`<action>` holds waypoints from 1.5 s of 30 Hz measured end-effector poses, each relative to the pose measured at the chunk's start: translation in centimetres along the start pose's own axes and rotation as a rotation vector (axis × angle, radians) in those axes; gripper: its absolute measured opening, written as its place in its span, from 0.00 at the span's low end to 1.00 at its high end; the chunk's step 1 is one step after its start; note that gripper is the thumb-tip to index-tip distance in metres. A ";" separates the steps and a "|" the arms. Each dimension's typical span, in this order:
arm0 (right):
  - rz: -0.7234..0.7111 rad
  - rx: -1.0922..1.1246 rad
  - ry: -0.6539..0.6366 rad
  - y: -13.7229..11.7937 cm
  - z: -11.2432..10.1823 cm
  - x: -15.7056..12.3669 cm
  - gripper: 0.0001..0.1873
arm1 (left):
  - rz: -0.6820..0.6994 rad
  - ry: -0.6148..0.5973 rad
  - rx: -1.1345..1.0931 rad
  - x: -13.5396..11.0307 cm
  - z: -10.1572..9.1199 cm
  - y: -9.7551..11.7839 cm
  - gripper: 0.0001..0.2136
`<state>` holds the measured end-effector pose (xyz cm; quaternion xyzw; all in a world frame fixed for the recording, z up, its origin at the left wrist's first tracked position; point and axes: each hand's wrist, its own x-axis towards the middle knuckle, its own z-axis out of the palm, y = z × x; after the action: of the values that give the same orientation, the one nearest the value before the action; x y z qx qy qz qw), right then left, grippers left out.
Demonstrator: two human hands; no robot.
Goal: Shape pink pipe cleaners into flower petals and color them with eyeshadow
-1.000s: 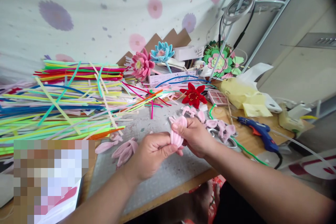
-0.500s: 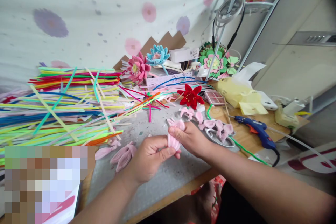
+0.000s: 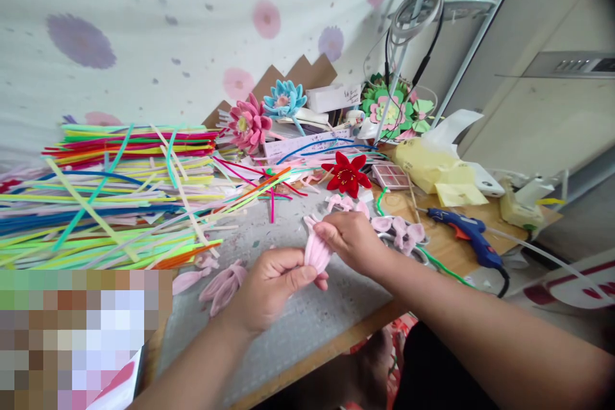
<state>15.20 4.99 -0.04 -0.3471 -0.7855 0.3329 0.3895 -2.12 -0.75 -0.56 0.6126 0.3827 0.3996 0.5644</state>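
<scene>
A pale pink petal (image 3: 316, 248) of bent fuzzy pipe cleaner is held between both hands above the grey mat (image 3: 269, 365). My left hand (image 3: 276, 288) pinches its lower end between thumb and fingers. My right hand (image 3: 350, 240) is closed on its upper right side, thumb along the top. To the left of my left hand lie more pink pipe-cleaner loops (image 3: 223, 285) on the mat. Beyond my right hand a row of small pink curled pieces (image 3: 401, 234) rests partly over a silver ring-shaped object, which the forearm and pieces partly cover.
Piles of coloured pipe cleaners (image 3: 129, 198) spread over the left. A red pipe-cleaner flower (image 3: 346, 174) lies behind my hands, with pink (image 3: 248, 123) and blue (image 3: 284, 101) ones farther back. A blue glue gun (image 3: 464, 234) and yellow plastic packaging (image 3: 432, 170) are on the right.
My right hand has shifted slightly right and opened up its hold, so the pink petal looks longer and flatter. My left hand stays at its lower end. The whole view has shifted slightly.
</scene>
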 end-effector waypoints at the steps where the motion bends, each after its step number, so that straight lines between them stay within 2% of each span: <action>1: 0.080 0.155 0.000 -0.1 0.3 0.0 0.28 | -0.009 0.013 -0.005 0.1 0.0 0.0 0.10; 4: 0.323 0.667 -0.038 -0.5 1.5 -0.4 0.28 | -0.011 0.027 0.020 0.3 0.0 0.0 0.11; 7: 0.392 0.870 -0.065 -1.1 2.8 -0.8 0.25 | 0.001 0.026 0.060 0.4 0.1 0.0 0.11; 10: 0.360 0.855 -0.051 -1.3 3.5 -1.2 0.20 | -0.014 0.020 0.065 0.1 0.2 -0.2 0.11; 15: 0.244 0.686 0.030 -1.3 3.6 -1.5 0.17 | -0.015 0.016 0.013 -0.3 0.5 -0.4 0.12; 18: 0.290 0.819 -0.028 -0.8 3.4 -1.2 0.20 | -0.021 0.038 -0.014 -0.1 0.3 -0.4 0.11; 20: 0.324 0.882 0.002 -0.4 2.8 -0.7 0.24 | -0.039 0.057 0.023 0.2 0.1 -0.4 0.11; 23: 0.278 0.716 0.098 0.2 1.5 0.0 0.24 | -0.063 0.083 0.088 0.4 -0.3 -0.5 0.11; 25: 0.212 0.545 0.084 0.4 0.7 0.2 0.20 | -0.073 0.083 0.100 0.5 -0.3 -0.5 0.12; 27: 0.181 0.453 0.051 0.5 0.4 0.3 0.21 | -0.088 0.061 0.117 0.5 -0.3 -0.3 0.12; 33: 0.279 0.552 0.048 0.6 1.2 0.1 0.25 | -0.073 0.003 0.162 0.3 0.0 0.4 0.12; 36: 0.279 0.537 0.028 0.3 0.9 -0.1 0.26 | -0.072 -0.009 0.198 0.3 0.0 0.7 0.12; 40: 0.319 0.675 0.076 -0.3 -0.1 -0.6 0.28 | -0.038 0.105 0.161 0.4 0.0 0.8 0.12; 42: 0.353 0.768 0.094 -0.7 -0.3 -1.2 0.27 | -0.011 0.175 0.121 0.4 0.3 0.7 0.12; 45: 0.322 0.788 0.039 -1.7 0.0 -2.3 0.22 | 0.076 0.257 0.028 0.2 1.4 0.7 0.12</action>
<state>15.72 2.27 0.42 -0.2961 -0.5265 0.6576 0.4501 -0.69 -1.13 0.13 0.5784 0.4337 0.4905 0.4866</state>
